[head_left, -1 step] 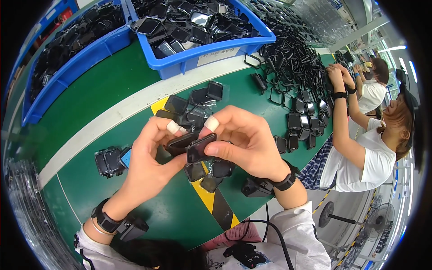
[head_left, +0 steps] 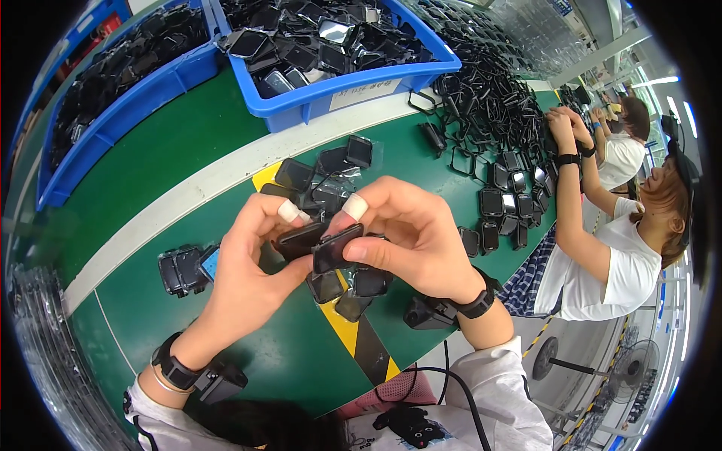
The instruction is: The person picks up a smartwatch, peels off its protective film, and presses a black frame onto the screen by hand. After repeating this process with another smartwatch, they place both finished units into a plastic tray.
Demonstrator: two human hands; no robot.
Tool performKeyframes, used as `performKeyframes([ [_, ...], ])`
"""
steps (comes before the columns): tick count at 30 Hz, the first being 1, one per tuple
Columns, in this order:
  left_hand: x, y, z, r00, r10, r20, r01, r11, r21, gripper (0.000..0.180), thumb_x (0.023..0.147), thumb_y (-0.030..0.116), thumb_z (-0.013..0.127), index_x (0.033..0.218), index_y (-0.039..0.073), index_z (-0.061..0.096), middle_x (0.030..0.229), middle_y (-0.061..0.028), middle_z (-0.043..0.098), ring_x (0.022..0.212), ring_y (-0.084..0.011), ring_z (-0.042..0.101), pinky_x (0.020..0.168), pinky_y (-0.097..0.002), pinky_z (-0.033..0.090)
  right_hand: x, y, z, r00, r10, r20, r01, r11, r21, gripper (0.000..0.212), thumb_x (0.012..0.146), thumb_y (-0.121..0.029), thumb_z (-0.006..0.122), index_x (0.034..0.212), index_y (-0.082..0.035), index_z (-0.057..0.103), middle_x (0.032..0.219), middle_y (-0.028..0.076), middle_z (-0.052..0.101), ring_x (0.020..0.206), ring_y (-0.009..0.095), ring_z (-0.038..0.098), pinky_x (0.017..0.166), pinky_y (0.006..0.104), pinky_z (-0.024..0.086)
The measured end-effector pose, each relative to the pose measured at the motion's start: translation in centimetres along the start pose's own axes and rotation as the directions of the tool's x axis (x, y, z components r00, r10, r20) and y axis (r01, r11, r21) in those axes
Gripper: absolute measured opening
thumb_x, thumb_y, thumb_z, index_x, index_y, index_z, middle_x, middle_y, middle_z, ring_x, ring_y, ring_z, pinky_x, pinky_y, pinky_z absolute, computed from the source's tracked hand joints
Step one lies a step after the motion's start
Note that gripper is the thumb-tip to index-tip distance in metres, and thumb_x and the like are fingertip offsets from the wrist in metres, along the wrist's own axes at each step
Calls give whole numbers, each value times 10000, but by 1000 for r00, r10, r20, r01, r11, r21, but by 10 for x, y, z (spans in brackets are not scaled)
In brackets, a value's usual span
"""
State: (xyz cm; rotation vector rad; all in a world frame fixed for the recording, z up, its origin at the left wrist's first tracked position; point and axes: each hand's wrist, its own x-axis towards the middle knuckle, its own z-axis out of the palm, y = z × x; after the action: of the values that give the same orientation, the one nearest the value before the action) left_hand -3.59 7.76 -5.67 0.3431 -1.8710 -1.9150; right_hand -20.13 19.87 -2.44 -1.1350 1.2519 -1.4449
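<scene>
My left hand (head_left: pixel 256 263) is closed on a dark, rounded-rectangular watch cover (head_left: pixel 299 239), mostly seen edge-on. Pinched between the thumb and fingers of my right hand (head_left: pixel 414 244) is a glossy black watch cover (head_left: pixel 336 249). The two covers meet or overlap in front of me; exactly how they touch is hidden by the fingers. White tape wraps a finger on each hand. Below and beyond my hands lie several similar dark covers (head_left: pixel 352 307), some in clear film (head_left: pixel 331 160). Left of my left hand sit clear-wrapped dark pieces (head_left: pixel 180 270) with a blue item (head_left: pixel 210 263).
A blue bin (head_left: pixel 263 101) full of dark covers stands beyond the white rail (head_left: pixel 218 174), another blue bin (head_left: pixel 98 143) to its left. A heap of black frames (head_left: pixel 496 98) and laid-out covers (head_left: pixel 492 203) lie at right, beside a co-worker (head_left: pixel 602 255). Yellow-black tape (head_left: pixel 368 346) crosses the green table.
</scene>
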Motion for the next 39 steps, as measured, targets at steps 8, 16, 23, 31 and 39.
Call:
performKeyframes([
  [8,3,13,-5,999,-34,-36,40,981,188,497,692,-121,702,1095,38,457,1021,-48,561,931,-116,561,842,-261,454,-1,0,3,994,-85,-75,93,988,120,254,810,101,618,1024,6,521,993,96,592,843,157,625,758,276,527],
  [16,3,9,-4,981,-179,-72,166,973,-161,560,706,-139,677,1168,46,420,1105,-65,534,985,-151,570,848,-276,495,-1,-2,5,996,13,-87,5,978,209,255,808,105,619,1018,1,516,978,96,600,756,145,626,653,244,526],
  [23,5,12,3,993,-106,-54,93,975,-203,545,758,-189,574,1230,27,408,1208,-107,484,1080,-194,559,881,-314,514,2,2,8,986,-44,-162,27,994,-104,280,798,83,648,1042,8,531,940,57,614,757,115,615,632,226,514],
  [31,2,5,4,997,-80,11,81,980,-180,544,755,-212,542,1248,-12,426,1227,-106,475,1137,-217,538,926,-325,508,3,13,9,987,-130,-99,107,973,-204,251,776,75,675,996,-4,583,1007,60,534,719,73,594,586,187,488],
  [39,0,5,6,991,-133,21,134,967,-216,579,716,-213,597,1232,-6,434,1229,-115,472,1085,-214,562,909,-328,523,5,8,6,996,-64,-65,32,912,-408,282,756,82,681,1002,-9,578,1042,62,469,701,50,558,545,195,450],
])
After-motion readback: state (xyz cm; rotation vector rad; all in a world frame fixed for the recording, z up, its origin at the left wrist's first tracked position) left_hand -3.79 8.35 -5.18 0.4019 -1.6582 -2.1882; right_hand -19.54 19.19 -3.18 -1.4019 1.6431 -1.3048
